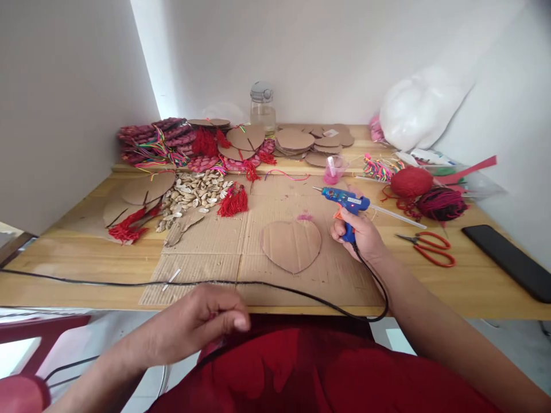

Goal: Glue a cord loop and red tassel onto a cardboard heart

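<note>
While the right hand [359,232] grips the handle of the blue glue gun [344,199], the nozzle points left and slightly away from the person. The long axis of the barrel runs from the nozzle tip at the left to the rear end at the right, which lies slightly nearer the person; the handle extends from the barrel toward the person. The glue gun is positioned over the right part of the cardboard sheet [215,232], beyond and to the right of the cardboard heart [291,246]. The fingers are closed around the handle, near the orange trigger [338,213]. A translucent stick [398,217] extends right from behind the barrel, roughly in line with it. The black cord [275,284] leaves the handle base, loops toward the table's near edge and runs left. The heart lies flat, its point toward the person and its notch away. The left hand [210,318] is at the near edge of the wooden table [86,258], fingers curled and thumb directed right; whether it holds anything cannot be told. Peanut shells [193,192] and a red tassel [233,201] lie left of the glue gun. Red-handled scissors [433,248] lie to the right of the right hand, between it and a black phone [505,261].
</note>
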`<action>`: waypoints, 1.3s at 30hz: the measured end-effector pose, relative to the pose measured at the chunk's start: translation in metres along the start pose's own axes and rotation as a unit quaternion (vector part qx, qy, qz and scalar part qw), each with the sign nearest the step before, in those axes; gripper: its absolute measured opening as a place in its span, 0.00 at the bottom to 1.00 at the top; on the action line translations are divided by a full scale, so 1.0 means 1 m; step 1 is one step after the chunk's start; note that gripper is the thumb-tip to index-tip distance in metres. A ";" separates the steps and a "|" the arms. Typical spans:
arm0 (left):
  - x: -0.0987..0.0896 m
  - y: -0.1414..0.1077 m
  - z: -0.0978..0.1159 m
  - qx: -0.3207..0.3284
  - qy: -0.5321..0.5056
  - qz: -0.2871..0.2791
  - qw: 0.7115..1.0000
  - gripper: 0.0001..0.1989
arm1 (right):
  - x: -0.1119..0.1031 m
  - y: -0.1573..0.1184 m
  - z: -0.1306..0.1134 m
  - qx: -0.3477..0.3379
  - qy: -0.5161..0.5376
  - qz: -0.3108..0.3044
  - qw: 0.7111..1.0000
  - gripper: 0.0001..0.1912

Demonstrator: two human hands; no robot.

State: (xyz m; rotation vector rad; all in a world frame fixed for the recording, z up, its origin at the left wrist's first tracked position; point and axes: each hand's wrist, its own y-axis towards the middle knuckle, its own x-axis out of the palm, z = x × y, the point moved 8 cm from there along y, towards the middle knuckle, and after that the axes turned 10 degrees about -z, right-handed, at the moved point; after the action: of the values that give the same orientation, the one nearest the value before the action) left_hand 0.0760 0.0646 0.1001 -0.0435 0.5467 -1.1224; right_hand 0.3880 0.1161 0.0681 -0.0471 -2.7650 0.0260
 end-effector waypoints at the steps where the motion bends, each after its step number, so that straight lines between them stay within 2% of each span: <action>1: -0.002 0.011 0.016 0.047 0.035 0.000 0.998 0.16 | 0.000 -0.001 -0.001 0.000 -0.007 0.004 1.000 0.20; 3: -0.011 0.029 0.042 0.124 0.156 0.073 0.977 0.14 | -0.002 -0.002 -0.003 -0.001 -0.018 0.014 1.000 0.20; 5: -0.006 0.050 0.057 0.156 0.303 0.104 0.934 0.13 | -0.003 -0.003 -0.004 -0.001 -0.026 0.023 0.999 0.20; 7: 0.007 0.073 0.061 0.147 0.421 0.100 0.890 0.15 | -0.003 -0.004 -0.004 0.000 -0.032 0.027 0.999 0.20; 10: 0.024 0.103 0.055 0.085 0.554 0.094 0.823 0.19 | -0.002 -0.004 -0.004 0.008 -0.041 0.029 0.999 0.22; 12: 0.032 0.114 0.051 0.071 0.598 0.091 0.793 0.20 | -0.001 -0.005 -0.004 0.019 -0.047 0.031 0.998 0.21; 14: 0.038 0.118 0.048 0.077 0.617 0.087 0.778 0.21 | 0.000 -0.007 -0.007 0.043 -0.062 0.034 0.997 0.21; 17: 0.039 0.118 0.045 0.094 0.622 0.096 0.771 0.21 | 0.003 -0.008 -0.022 0.082 -0.111 0.038 0.990 0.22; 22: 0.037 0.113 0.046 0.125 0.613 0.115 0.772 0.20 | 0.010 -0.004 -0.062 0.050 -0.152 0.062 0.985 0.21; 24: 0.037 0.112 0.047 0.132 0.609 0.110 0.774 0.22 | 0.013 -0.003 -0.059 0.075 -0.180 0.038 0.980 0.20; 27: 0.036 0.108 0.051 0.147 0.603 0.104 0.777 0.25 | 0.021 -0.006 -0.036 0.134 -0.263 -0.039 0.955 0.23; 30: 0.035 0.104 0.058 0.171 0.588 0.104 0.784 0.23 | 0.025 -0.013 -0.021 0.144 -0.327 -0.069 0.932 0.26; 33: 0.033 0.102 0.060 0.183 0.571 0.103 0.794 0.20 | 0.026 -0.021 -0.019 0.138 -0.351 -0.056 0.924 0.26; 39: 0.031 0.103 0.060 0.190 0.543 0.089 0.813 0.21 | 0.026 -0.038 -0.035 0.152 -0.376 0.018 0.914 0.20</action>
State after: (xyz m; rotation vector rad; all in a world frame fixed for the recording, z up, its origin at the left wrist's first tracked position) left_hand 0.1988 0.0694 0.1087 1.0458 1.2904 -0.9730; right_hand 0.3761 0.0791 0.1111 -0.0047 -3.4842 0.6048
